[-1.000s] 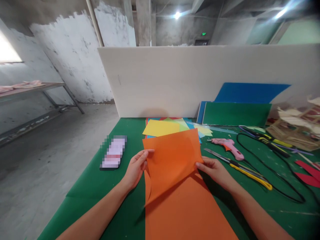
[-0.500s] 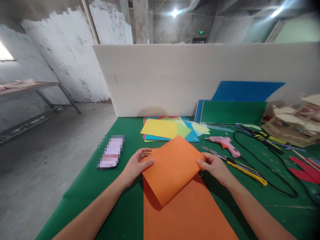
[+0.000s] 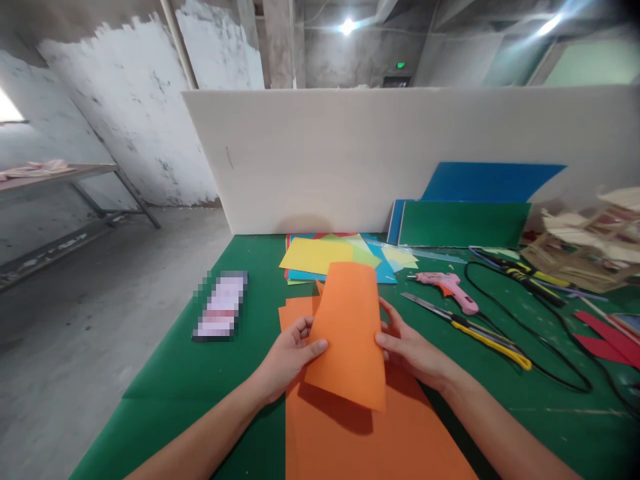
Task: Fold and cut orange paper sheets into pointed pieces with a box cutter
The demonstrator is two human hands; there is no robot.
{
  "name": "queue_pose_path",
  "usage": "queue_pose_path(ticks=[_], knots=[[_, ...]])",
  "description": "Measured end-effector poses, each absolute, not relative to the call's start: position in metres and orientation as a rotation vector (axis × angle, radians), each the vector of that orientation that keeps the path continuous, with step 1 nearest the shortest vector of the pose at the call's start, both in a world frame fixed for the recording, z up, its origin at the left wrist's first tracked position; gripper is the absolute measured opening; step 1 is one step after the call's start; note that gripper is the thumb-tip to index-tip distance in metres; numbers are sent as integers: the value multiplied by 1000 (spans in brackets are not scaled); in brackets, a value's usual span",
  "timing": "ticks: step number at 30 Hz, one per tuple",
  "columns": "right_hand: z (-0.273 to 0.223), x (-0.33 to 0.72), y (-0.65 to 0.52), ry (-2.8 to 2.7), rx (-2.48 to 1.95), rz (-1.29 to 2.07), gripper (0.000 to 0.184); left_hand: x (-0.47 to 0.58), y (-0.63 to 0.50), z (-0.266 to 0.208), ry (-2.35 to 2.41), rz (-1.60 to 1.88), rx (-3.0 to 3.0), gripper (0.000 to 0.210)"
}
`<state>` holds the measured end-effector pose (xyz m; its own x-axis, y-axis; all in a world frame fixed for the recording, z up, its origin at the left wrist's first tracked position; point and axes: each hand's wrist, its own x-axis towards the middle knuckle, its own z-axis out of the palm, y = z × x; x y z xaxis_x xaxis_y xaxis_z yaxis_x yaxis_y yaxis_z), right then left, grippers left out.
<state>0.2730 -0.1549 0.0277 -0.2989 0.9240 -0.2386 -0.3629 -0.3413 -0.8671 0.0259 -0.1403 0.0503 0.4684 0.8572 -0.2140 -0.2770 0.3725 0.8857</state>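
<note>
An orange sheet of paper (image 3: 347, 333) is raised between my hands, its surface bowed and its long sides running away from me. My left hand (image 3: 291, 353) grips its left edge, thumb on top and fingers beneath. On the right edge, my right hand (image 3: 407, 343) holds it with the thumb in front and fingers behind. Below lies more orange paper (image 3: 380, 443), flat on the green tabletop and partly hidden by the raised sheet and its shadow. An orange corner pokes out behind the sheet's left side.
Coloured paper sheets (image 3: 315, 253) lie behind my hands. At right are a pink glue gun (image 3: 453, 287), a yellow utility knife (image 3: 493, 343), a black cord (image 3: 537, 327) and red pieces (image 3: 605, 340). A phone (image 3: 223, 307) lies left. A white board (image 3: 310, 160) stands across the back.
The raised orange sheet has turned from a slanted position to nearly straight and now looks narrower. My hands have come closer together and a little nearer to me.
</note>
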Motion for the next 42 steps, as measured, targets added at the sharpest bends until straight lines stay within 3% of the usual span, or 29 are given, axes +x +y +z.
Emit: queue_pose_path(ticks=[8,14,23,35,42], knots=[[36,274,-156,-856,-882,1831,78,23,-139,50,675,762,946,35],[39,274,-154,-882,-998,1677,79,23,-138,46,790,690,1058,46],[48,263,-161,-1000,-960,1713,67,38,-123,36,968,852,1221,48],[51,267,-177,-969,-1004,1705,66,54,-138,38,1236,874,1362,46],[44,259,-172,-853,-1068,1633,74,58,-145,36,1122,871,1362,43]])
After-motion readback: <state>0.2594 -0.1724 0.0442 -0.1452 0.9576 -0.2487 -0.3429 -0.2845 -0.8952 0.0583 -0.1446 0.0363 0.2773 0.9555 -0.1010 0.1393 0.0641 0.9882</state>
